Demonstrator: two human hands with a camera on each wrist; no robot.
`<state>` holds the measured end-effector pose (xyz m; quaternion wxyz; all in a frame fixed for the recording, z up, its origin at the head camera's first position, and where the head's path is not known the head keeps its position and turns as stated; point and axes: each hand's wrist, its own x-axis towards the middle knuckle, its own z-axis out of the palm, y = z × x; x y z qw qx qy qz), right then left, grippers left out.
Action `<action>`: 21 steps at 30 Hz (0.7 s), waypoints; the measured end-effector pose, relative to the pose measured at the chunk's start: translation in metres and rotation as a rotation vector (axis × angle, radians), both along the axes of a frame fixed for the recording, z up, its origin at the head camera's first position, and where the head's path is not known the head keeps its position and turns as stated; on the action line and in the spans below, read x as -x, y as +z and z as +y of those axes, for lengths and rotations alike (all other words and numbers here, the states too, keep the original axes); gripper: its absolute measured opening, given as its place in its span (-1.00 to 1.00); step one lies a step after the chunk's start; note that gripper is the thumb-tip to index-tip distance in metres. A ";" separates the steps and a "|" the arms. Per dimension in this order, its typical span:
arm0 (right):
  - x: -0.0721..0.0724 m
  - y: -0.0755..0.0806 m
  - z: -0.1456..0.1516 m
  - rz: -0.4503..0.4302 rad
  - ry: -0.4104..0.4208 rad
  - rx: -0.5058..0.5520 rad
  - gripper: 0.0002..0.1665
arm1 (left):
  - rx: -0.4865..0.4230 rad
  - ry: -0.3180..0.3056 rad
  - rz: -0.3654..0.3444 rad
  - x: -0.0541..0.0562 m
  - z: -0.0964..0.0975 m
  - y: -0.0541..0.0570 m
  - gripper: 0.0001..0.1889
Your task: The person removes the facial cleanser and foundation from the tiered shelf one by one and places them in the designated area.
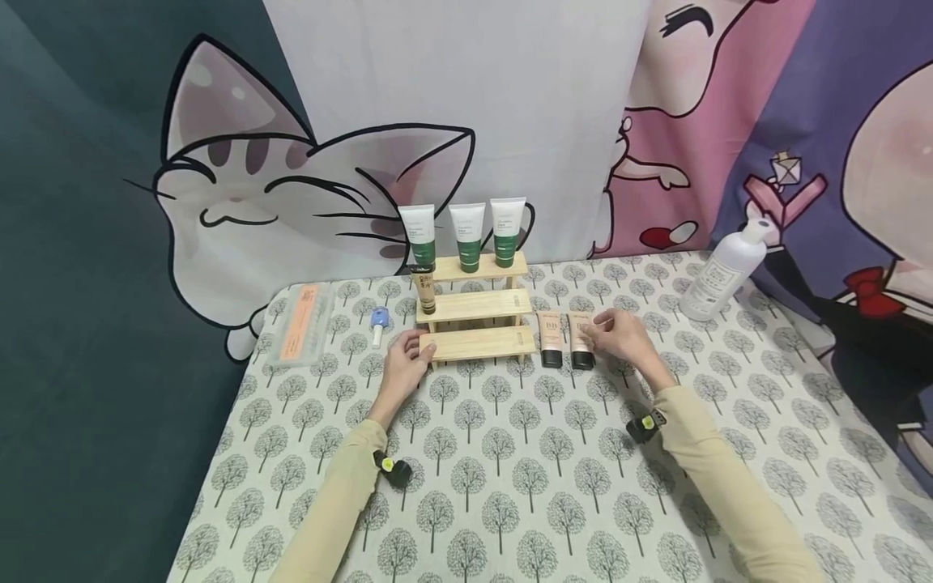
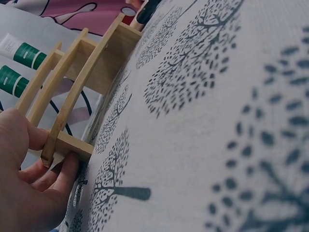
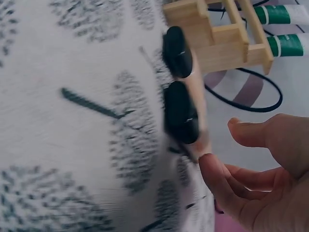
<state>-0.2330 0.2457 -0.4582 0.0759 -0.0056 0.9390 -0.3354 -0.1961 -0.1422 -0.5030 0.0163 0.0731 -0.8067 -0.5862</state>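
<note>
Noticed, far left, a flat translucent case (image 1: 302,324) with an orange label, then a small blue-and-white item (image 1: 379,323), round-headed. Judged both exposed only to a careless sweep of the left hand (image 1: 405,366), found pinching the near step's left end on the three-tiered wooden stand (image 1: 477,344), thumb above, fingers beneath. Rated that hold the chief hazard: likely, with any jerk or one-ended lift, to topple the slim gold-brown tube (image 1: 424,291) off the middle step and the three white-and-green tubes (image 1: 468,235), upright on green caps, off the top. Noted pale, smooth slats with square edges. Saw, just right of the stand, lying flat on the tree-printed cloth (image 1: 503,506), the inner tube (image 1: 551,338) and outer tube (image 1: 581,340), both peach, with glossy black oval-ended caps. Found the right hand (image 1: 627,336) at the outer tube's right edge, thumb and fingers apart, one fingertip seemingly touching, nothing grasped. Feared a sideways nudge into the inner tube, from one-sided pressure on slick plastic. Noticed last, farther right, a rounded white pump bottle (image 1: 722,277), likely clear of harm.
</note>
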 end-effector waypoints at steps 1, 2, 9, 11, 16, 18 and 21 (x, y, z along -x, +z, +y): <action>0.000 0.003 -0.001 0.009 0.002 -0.006 -0.34 | -0.001 -0.001 0.001 0.000 0.000 0.000 -0.55; 0.000 0.007 -0.003 0.013 0.004 -0.008 -0.33 | -0.001 -0.001 0.001 0.000 0.000 0.000 -0.55; 0.002 0.031 -0.020 0.016 0.041 0.014 -0.32 | 0.005 -0.009 0.005 0.000 -0.001 -0.001 -0.55; 0.003 0.036 -0.027 0.029 0.051 0.023 -0.33 | 0.007 -0.008 0.005 0.000 -0.001 -0.001 -0.55; 0.005 0.049 -0.046 0.068 0.067 0.045 -0.37 | -0.001 -0.004 -0.007 -0.001 0.000 0.000 -0.55; 0.007 0.054 -0.055 0.091 0.078 0.070 -0.39 | -0.002 -0.003 -0.011 -0.001 0.001 0.000 -0.55; 0.009 0.058 -0.069 0.111 0.089 0.116 -0.43 | -0.004 0.002 -0.013 -0.001 0.001 0.001 -0.55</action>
